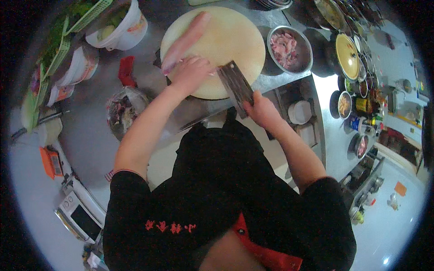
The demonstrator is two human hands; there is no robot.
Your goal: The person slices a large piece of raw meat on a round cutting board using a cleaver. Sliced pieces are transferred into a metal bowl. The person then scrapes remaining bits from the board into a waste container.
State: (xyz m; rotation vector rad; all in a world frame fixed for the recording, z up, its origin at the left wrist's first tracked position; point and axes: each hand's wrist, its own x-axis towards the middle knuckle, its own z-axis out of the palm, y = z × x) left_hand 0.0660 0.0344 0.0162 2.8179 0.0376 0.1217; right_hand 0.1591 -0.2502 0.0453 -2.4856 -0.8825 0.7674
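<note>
A long pale pink piece of meat (190,37) lies slantwise along the left side of a round chopping board (234,37). My left hand (192,73) rests on the board by the meat's lower end, with its fingers pointing right. Small bits of meat (213,72) show at the fingertips; what lies under the palm is hidden. My right hand (262,110) grips the handle of a dark-bladed cleaver (235,79). Its blade crosses the board's lower right edge, just right of my left fingertips.
Right of the board stands a steel bowl of cut meat (284,49). A bag or bowl of dark scraps (123,110) and a red cloth-like item (127,71) sit at left. White buckets (130,32) and green baskets (59,59) are beyond. A yellow basin (346,56) stands far right.
</note>
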